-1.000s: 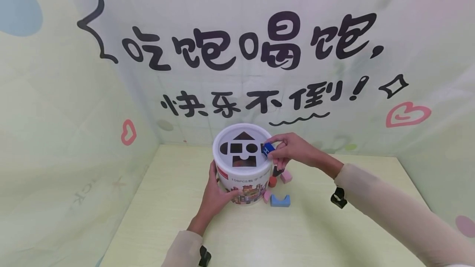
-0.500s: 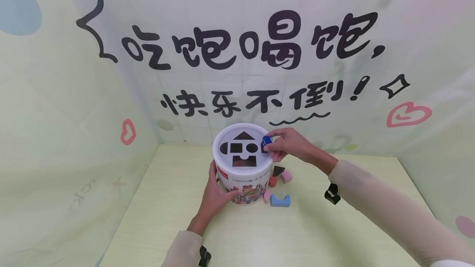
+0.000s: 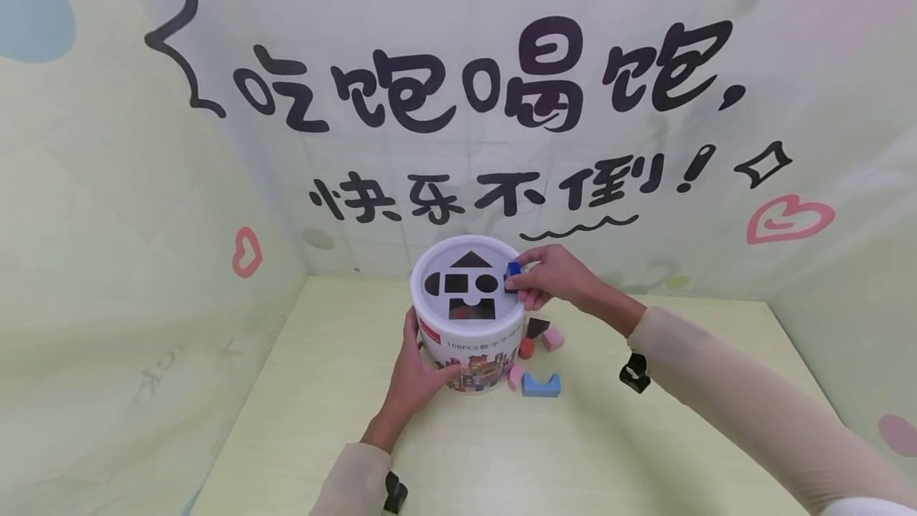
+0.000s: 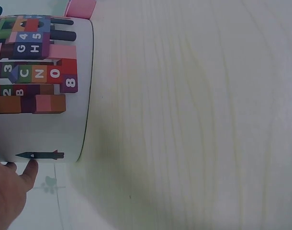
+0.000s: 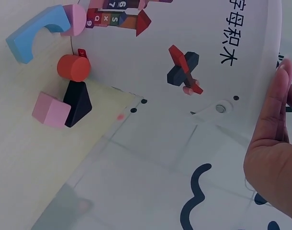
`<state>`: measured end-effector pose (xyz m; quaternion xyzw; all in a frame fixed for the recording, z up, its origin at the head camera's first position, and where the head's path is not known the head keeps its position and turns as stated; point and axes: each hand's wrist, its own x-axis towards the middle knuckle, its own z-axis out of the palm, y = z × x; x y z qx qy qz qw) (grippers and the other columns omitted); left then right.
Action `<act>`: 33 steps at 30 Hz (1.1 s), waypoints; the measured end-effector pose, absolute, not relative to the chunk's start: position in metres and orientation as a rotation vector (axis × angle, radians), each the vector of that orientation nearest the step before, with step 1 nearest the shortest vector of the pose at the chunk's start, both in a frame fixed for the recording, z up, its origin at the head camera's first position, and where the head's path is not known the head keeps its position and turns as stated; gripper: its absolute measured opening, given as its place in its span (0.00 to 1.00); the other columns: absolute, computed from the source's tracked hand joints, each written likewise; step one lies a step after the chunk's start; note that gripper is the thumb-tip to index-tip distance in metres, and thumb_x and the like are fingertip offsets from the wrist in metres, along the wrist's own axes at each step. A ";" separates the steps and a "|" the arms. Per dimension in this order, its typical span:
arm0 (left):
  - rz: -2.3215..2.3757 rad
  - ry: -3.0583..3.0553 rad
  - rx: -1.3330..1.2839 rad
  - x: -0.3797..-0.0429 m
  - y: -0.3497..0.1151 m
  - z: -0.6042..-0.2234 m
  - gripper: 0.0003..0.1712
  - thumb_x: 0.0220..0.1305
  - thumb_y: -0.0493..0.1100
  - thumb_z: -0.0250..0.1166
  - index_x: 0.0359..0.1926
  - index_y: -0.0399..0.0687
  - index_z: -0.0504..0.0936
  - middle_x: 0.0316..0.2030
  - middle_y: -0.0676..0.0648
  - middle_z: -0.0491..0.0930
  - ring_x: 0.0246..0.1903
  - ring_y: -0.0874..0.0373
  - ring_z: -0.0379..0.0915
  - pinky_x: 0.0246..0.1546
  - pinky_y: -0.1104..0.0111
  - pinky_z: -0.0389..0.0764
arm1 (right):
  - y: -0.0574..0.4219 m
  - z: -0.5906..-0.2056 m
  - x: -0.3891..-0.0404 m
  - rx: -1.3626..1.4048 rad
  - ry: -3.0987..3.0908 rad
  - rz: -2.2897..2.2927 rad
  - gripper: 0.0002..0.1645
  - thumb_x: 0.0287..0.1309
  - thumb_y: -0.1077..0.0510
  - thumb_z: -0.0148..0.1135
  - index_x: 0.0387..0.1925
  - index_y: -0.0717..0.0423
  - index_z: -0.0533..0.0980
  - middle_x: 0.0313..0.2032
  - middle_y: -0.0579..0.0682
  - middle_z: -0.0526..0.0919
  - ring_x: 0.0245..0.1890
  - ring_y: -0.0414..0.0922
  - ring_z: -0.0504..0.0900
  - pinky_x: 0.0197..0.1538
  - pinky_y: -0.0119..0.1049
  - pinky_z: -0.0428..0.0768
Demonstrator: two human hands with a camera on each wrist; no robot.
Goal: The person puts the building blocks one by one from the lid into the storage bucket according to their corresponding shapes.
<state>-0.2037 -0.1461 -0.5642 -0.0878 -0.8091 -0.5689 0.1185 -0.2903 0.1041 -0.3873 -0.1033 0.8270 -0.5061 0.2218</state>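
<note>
A white cylindrical plastic tub (image 3: 476, 347) stands upright on the pale wood-grain surface (image 3: 609, 452). Its white recessed lid (image 3: 437, 311) carries dark shaped cut-outs, among them a triangle, a square, a circle and a half-round. Printed on the tub wall are stacked lettered and numbered blocks.

Left hand (image 3: 419, 377): wrapped round the left side of the tub, thumb lying across the front; grip closed about the wall. Right hand (image 3: 557, 277): grip pinching a small dark blue block (image 3: 513, 269) between thumb and fingers, at the rightmost cut-out of the lid. The block's lower end is obscured by the fingers; whether any of it is inside the cut-out cannot be determined. In the right wrist view the same hand appears beside the rim, with the block out of sight.

Right of the tub, on the surface, lie five loose pieces: a light blue arch-shaped block (image 3: 540, 385); a pink rounded block (image 3: 516, 377) near the tub base; a red cylindrical block (image 3: 527, 349); a black triangular block (image 3: 537, 328); and a pink rectangular block (image 3: 552, 339) just beside the black one.

Behind stands a pale printed sheet (image 3: 401, 6) bearing large black Chinese lettering.
</note>
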 end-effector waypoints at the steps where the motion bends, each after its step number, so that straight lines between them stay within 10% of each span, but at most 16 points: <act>1: -1.663 -2.367 -0.256 -0.204 -0.146 -0.564 0.73 0.38 0.58 0.81 0.75 0.73 0.37 0.73 0.56 0.54 0.73 0.51 0.49 0.67 0.45 0.64 | 0.104 -0.388 -0.291 -0.282 2.290 -1.395 0.25 0.53 0.58 0.72 0.51 0.64 0.76 0.20 0.54 0.83 0.17 0.42 0.82 0.29 0.39 0.87; 33: -1.656 -2.355 -0.233 -0.202 -0.144 -0.566 0.74 0.36 0.58 0.82 0.75 0.73 0.39 0.73 0.56 0.55 0.73 0.51 0.49 0.66 0.45 0.65 | 0.133 -0.402 -0.297 -0.181 2.322 -1.500 0.26 0.57 0.56 0.69 0.55 0.64 0.75 0.23 0.53 0.82 0.21 0.42 0.83 0.32 0.36 0.87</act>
